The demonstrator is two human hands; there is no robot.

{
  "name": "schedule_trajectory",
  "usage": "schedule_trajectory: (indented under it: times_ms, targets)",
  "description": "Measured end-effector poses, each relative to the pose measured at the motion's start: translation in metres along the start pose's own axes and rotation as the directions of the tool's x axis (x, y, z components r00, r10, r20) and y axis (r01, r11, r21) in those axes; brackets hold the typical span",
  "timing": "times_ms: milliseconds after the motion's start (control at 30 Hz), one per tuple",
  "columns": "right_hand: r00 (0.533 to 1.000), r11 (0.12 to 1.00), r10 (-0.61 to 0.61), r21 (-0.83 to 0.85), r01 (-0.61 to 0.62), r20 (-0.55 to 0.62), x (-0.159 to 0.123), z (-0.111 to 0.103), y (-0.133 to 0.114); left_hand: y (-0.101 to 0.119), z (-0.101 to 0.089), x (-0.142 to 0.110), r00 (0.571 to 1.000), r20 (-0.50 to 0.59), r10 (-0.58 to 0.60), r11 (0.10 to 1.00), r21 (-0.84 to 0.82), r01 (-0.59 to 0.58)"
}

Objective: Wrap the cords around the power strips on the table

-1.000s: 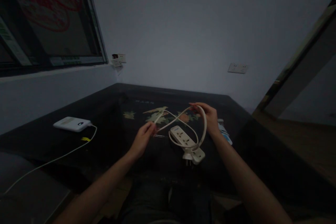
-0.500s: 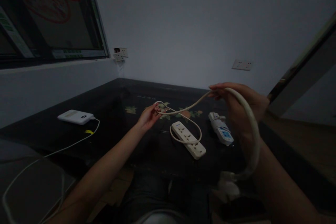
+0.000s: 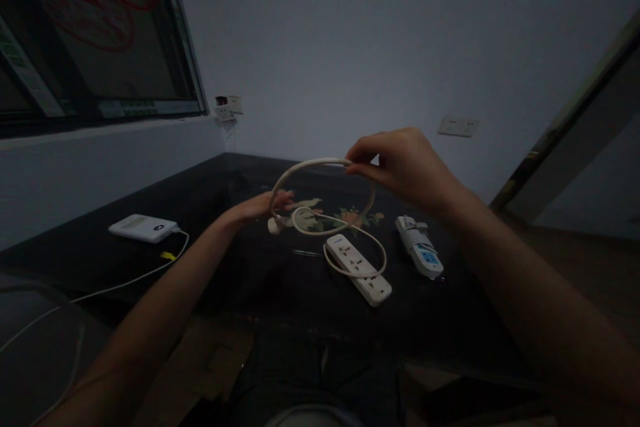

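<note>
White cable (image 3: 310, 164) pinched by the right hand (image 3: 403, 163), left hand (image 3: 265, 205) held with fingers outstretched beside the plug (image 3: 275, 225), power strip (image 3: 353, 259) laid nearer, cord-wrapped strip (image 3: 419, 245) set at right.

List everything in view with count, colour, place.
table: 1, black, floral-patterned, centre
cord: 1, off-white, looped above table
plug: 1, white, loop's left
power strip: 1, white, table middle
cord-wrapped strip: 1, white-blue, table right
flat device: 1, white, table left
thin cable: 1, white, from flat device
patch: 1, yellow, beside thin cable
walls: at least 2, pale, behind table
outlet plates: at least 3, white, on walls
window: 1, dark, red-decorated, left
floor: 1, brownish, far right
left hand: 1, bare, beside plug
right hand: 1, bare, pinching cord
</note>
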State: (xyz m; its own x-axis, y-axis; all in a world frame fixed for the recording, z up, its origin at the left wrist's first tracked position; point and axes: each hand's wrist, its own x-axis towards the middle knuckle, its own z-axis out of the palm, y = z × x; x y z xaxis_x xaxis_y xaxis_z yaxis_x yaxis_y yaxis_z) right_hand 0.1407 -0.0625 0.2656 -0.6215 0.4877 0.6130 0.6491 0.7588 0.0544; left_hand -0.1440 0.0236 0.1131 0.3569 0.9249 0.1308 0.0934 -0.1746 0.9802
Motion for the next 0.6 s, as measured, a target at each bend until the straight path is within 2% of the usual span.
schedule_trajectory:
  times_ms: [67, 100, 167, 233, 300, 367, 433, 533, 600]
  targets:
    - [0.997, 0.999, 0.043, 0.017, -0.044, 0.063, 0.003, 0.006, 0.0, 0.019, -0.019, -0.008, 0.999, 0.003, -0.037, 0.999, -0.038, 0.037]
    - [0.994, 0.998, 0.059, 0.025, -0.061, 0.089, 0.005, 0.01, -0.001, 0.03, -0.022, -0.011, 1.0, 0.024, 0.004, 0.998, -0.068, -0.002]
    - [0.988, 0.996, 0.08, 0.038, -0.085, 0.132, 0.007, 0.018, -0.004, 0.052, -0.018, -0.019, 0.986, 0.072, 0.153, 0.984, -0.102, -0.146]
    - [0.982, 0.994, 0.093, 0.047, -0.102, 0.162, 0.008, 0.026, -0.007, 0.073, -0.002, -0.026, 0.961, 0.158, 0.228, 0.971, -0.116, -0.211]
    - [0.979, 0.992, 0.1, 0.06, -0.112, 0.179, 0.009, 0.033, -0.01, 0.091, 0.019, -0.032, 0.944, 0.272, 0.188, 0.982, -0.079, -0.173]
    - [0.978, 0.989, 0.095, 0.092, -0.113, 0.184, 0.008, 0.037, -0.011, 0.102, 0.037, -0.035, 0.925, 0.377, 0.053, 0.997, 0.031, -0.07]
    - [0.979, 0.982, 0.096, 0.146, -0.123, 0.182, 0.006, 0.038, -0.01, 0.109, 0.048, -0.037, 0.935, 0.355, -0.01, 0.997, 0.076, -0.019]
    - [0.978, 0.952, 0.113, 0.262, -0.156, 0.175, 0.002, 0.04, -0.006, 0.112, 0.054, -0.038, 0.96, 0.281, -0.004, 0.999, 0.048, -0.01]
    - [0.981, 0.905, 0.095, 0.395, -0.156, 0.17, -0.002, 0.042, -0.001, 0.113, 0.054, -0.039, 0.961, 0.276, -0.013, 0.999, 0.048, 0.0]
